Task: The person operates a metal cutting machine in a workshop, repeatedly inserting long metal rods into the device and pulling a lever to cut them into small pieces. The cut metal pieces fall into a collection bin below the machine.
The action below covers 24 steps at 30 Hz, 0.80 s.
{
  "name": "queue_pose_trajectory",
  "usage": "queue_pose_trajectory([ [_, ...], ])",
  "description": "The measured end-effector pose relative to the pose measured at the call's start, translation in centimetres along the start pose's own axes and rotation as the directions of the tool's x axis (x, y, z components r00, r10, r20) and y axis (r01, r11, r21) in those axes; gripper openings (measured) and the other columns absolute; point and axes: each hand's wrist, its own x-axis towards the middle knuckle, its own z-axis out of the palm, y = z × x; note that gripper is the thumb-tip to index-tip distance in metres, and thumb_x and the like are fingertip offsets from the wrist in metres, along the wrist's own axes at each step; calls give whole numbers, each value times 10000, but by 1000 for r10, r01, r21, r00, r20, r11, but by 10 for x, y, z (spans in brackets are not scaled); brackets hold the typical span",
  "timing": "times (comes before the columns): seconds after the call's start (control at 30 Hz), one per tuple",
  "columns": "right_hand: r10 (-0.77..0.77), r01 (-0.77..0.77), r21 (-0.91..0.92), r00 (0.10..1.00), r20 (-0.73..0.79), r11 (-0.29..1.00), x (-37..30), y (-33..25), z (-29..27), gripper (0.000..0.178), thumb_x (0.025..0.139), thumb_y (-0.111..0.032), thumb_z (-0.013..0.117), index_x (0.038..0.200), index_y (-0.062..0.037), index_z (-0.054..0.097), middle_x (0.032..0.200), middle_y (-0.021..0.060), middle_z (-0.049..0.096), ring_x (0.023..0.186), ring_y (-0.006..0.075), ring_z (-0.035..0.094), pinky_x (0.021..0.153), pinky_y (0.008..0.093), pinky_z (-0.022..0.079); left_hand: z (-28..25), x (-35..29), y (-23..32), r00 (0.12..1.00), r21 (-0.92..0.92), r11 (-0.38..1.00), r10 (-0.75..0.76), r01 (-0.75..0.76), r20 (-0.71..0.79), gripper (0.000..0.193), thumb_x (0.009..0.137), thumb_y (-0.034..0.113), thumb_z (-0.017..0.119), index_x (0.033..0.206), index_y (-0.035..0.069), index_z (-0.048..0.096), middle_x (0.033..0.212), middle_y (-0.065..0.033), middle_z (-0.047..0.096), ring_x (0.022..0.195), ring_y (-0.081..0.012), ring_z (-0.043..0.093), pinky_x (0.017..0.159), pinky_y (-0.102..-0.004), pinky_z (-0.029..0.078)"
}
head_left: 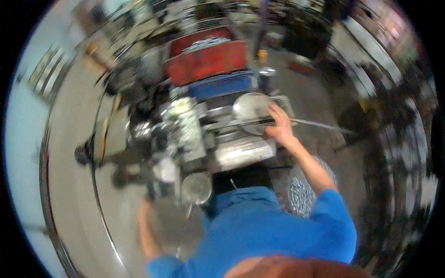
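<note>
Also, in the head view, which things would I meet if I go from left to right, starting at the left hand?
Left hand, blurred → small round grey disc → larger pale disc → right hand → thin pale rod.

Red bin (207, 64) and blue bin (222, 86) block ahead of right hand (280, 126); metal rod (320, 124) juts right; room over floor (309, 96) beyond
</note>
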Motion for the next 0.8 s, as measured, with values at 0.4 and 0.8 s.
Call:
queue_pose_trajectory([
  [0.4, -665, 742, -28, 617, 421, 670, 159, -266, 139, 265, 529, -266, 629, 699, -65, 662, 840, 113, 607, 855, 256, 524, 789, 354, 386, -244, -165, -1, 668, -13, 968, -183, 251, -722, 364, 850, 331, 520, 1013, 14, 592, 827, -180, 623, 708, -317, 594, 645, -382, 463],
  [0.8, -550, 724, -67, 578, 603, 687, 160, -280, 163, 184, 601, -246, 598, 696, -103, 665, 756, 80, 636, 806, 241, 566, 787, 361, 372, -118, -201, 46, 639, -57, 926, -301, 373, -708, 293, 727, 268, 628, 828, -4, 582, 687, -171, 609, 618, -311, 619, 587, -405, 486],
])
